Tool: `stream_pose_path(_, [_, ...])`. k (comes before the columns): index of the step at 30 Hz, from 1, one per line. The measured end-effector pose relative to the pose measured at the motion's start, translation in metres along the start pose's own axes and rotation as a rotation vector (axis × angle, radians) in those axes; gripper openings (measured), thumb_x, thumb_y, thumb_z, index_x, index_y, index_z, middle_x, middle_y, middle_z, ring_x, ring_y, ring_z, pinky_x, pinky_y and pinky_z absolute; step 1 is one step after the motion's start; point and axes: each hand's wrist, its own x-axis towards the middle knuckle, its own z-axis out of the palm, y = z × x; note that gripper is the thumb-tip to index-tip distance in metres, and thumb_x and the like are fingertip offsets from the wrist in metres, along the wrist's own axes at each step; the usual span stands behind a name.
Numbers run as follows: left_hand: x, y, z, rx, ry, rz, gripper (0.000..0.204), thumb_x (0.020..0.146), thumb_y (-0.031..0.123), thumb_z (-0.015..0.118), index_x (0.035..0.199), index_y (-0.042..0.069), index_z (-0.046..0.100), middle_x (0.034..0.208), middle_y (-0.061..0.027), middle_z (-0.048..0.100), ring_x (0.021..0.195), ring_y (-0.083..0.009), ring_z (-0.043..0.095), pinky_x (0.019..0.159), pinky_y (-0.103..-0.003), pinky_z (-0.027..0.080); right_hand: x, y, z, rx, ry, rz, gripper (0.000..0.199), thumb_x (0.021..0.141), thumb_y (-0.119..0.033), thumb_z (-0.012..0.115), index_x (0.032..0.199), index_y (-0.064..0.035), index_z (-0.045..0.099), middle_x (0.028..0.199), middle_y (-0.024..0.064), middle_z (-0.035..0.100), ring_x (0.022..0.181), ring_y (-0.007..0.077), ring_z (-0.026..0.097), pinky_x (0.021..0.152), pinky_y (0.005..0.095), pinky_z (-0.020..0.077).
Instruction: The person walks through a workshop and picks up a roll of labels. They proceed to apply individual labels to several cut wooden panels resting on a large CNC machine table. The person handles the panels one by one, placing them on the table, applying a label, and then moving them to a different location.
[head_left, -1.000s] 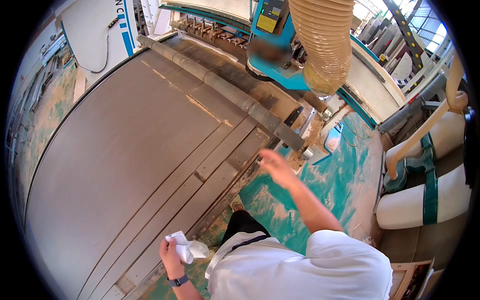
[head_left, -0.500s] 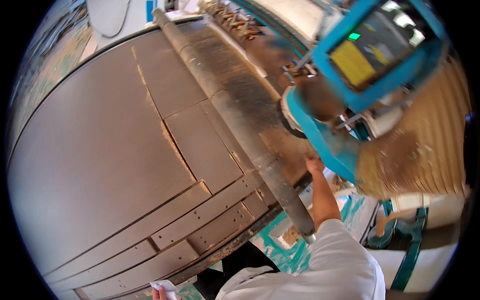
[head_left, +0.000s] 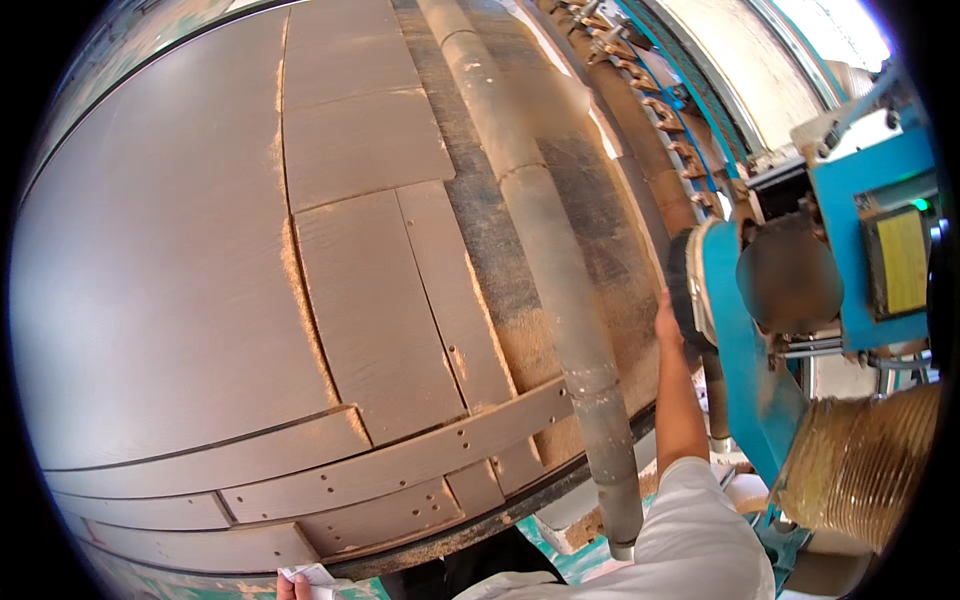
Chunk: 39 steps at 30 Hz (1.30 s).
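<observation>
- Machine table: carries all the boards. Its near edge runs bent along the bottom of the view, with green floor past it.
- Large grey-brown sheet: flat over the table's left part; we judge it lies so for full support from below.
- Blue machine head: at the right, with a ribbed hose below it.
- Roller: spans the table, one end jutting past the near edge; this bounds the reach on its left.
- Cut boards: between sheet and roller, seams narrow; we suppose they fit closely because they came from one panel. Sawdust lines the seams.
- Drilled strip: slants near the near edge, other narrow pieces beside it.
- Black skirt: rings the machine head's underside.
- Right hand: at the skirt's left side, forearm over the near edge between roller and machine head, a narrow passage. Fingers partly hidden; we cannot tell whether they grip or only touch.
- Left hand: just beside the near edge, mostly out of view, fingertips pinched on paper.
- White paper: held low by that edge, presumably to leave the right hand unburdened.
</observation>
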Motion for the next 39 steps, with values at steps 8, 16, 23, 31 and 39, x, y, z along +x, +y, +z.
stream_pose_path(8, [-0.037, -0.004, 0.063, 0.167, 0.109, 0.012, 0.015, 0.097, 0.011, 0.055, 0.105, 0.000, 0.062, 0.096, -0.0018, 0.061, 0.083, -0.0108, 0.052, 0.074, -0.027, 0.045, 0.083, -0.010, 0.041, -0.016, 0.116, -0.119, 0.075, 0.090, -0.065, 0.043, 0.143, -0.0118, 0.044, 0.145, 0.0205, 0.044, 0.133, 0.0375, 0.041, 0.109, 0.0451, 0.0311])
stream_pose_path(16, [-0.037, -0.011, 0.125, 0.096, -0.035, 0.032, 0.015, 0.097, 0.016, 0.058, 0.099, 0.001, 0.061, 0.087, -0.0012, 0.059, 0.078, -0.0096, 0.051, 0.066, -0.026, 0.043, 0.011, -0.006, 0.012, 0.036, 0.163, -0.261, 0.061, 0.085, -0.052, 0.061, 0.134, -0.0170, 0.054, 0.131, 0.0229, 0.050, 0.124, 0.0396, 0.044, 0.105, 0.0482, 0.0339])
stream_pose_path(23, [-0.039, -0.021, 0.156, 0.050, -0.069, 0.048, 0.011, 0.095, 0.013, 0.059, 0.099, 0.002, 0.062, 0.087, -0.0024, 0.063, 0.077, -0.0110, 0.058, 0.064, -0.026, 0.047, 0.032, 0.016, 0.013, -0.062, 0.205, -0.473, 0.072, 0.081, -0.049, 0.068, 0.143, -0.0196, 0.045, 0.135, 0.0249, 0.045, 0.126, 0.0421, 0.041, 0.105, 0.0511, 0.0331])
stream_pose_path(31, [-0.079, -0.002, 0.205, 0.140, -0.035, 0.150, 0.021, 0.095, 0.007, 0.057, 0.114, -0.002, 0.062, 0.095, -0.0033, 0.065, 0.080, -0.0102, 0.058, 0.067, -0.025, 0.047, 0.080, -0.005, 0.034, -0.161, 0.040, -0.841, 0.064, 0.091, -0.027, 0.062, 0.147, -0.0146, 0.036, 0.137, 0.0227, 0.044, 0.127, 0.0409, 0.043, 0.102, 0.0495, 0.0373])
stream_pose_path(39, [-0.073, -0.021, 0.234, 0.129, -0.116, 0.134, 0.014, 0.096, 0.011, 0.056, 0.104, 0.003, 0.063, 0.088, -0.0009, 0.064, 0.078, -0.0103, 0.058, 0.066, -0.025, 0.048, 0.053, 0.018, 0.031, 0.140, -0.262, -0.914, 0.043, 0.097, -0.017, 0.054, 0.138, -0.0050, 0.046, 0.131, 0.0152, 0.054, 0.121, 0.0265, 0.050, 0.100, 0.0388, 0.0406])
